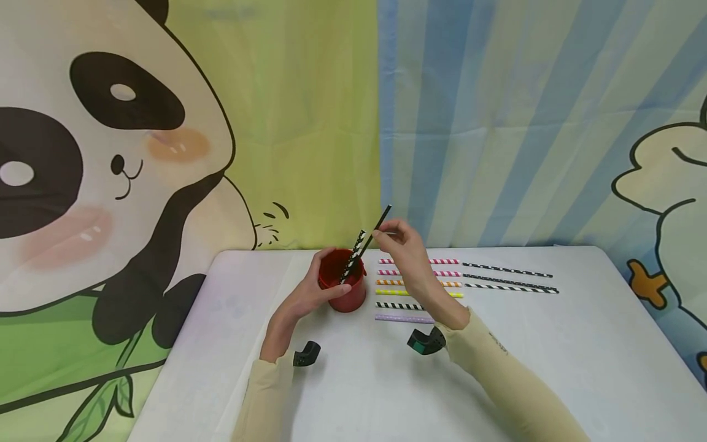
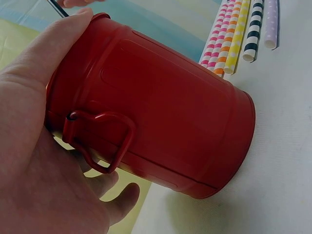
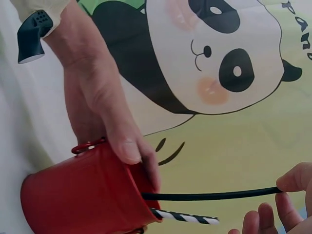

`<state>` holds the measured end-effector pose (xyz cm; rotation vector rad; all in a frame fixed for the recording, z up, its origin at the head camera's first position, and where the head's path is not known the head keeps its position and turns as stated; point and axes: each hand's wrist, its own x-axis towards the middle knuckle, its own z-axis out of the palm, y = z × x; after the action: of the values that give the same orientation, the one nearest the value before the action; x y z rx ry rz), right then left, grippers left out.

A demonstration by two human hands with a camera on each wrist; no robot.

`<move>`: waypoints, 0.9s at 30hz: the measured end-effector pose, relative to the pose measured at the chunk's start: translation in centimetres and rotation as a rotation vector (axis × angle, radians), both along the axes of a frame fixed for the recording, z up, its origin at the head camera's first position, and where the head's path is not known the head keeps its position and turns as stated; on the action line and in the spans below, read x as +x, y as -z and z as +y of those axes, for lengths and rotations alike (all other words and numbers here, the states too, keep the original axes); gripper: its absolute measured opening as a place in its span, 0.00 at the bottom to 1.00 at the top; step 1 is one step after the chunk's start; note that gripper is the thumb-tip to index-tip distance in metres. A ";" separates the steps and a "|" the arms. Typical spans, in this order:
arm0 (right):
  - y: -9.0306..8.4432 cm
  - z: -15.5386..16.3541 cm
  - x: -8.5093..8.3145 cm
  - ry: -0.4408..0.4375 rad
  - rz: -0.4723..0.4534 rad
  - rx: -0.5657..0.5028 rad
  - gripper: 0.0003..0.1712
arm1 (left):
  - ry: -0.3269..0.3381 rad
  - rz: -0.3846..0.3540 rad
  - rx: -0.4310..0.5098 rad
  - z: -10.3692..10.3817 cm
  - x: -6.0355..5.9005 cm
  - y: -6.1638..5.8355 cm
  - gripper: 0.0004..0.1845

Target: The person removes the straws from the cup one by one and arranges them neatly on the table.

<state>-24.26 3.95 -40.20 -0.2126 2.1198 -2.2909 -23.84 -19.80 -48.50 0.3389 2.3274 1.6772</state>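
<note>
— Straw (image 1: 375,231), black: who has it?
— Right hand (image 1: 405,248) pinches its top; the lower end sits in the red cup (image 1: 343,283).
— And the left hand (image 1: 309,291)?
— Fingers wrapped round that cup on the bench (image 1: 552,356), beside a row of straws (image 1: 420,288).

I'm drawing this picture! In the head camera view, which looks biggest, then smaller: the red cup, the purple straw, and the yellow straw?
1. Red cup, bulkiest by far.
2. Yellow straw, long and thin, partly hidden by the right hand.
3. Purple straw, which looks shorter, though the arm may cover its end, so unsure.
</note>
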 end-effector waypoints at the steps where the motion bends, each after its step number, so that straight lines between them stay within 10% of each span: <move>1: -0.2 0.2 0.1 -0.002 0.003 -0.008 0.11 | 0.001 0.001 0.000 0.0 0.0 0.0 0.50; 27: -1.5 6.3 2.0 0.029 0.141 0.114 0.10 | 0.007 0.007 0.016 -0.2 0.0 0.4 0.48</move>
<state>-22.30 10.24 -38.66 -0.3541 2.3266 -2.2230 -23.87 -20.02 -48.88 0.3562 2.3166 1.6947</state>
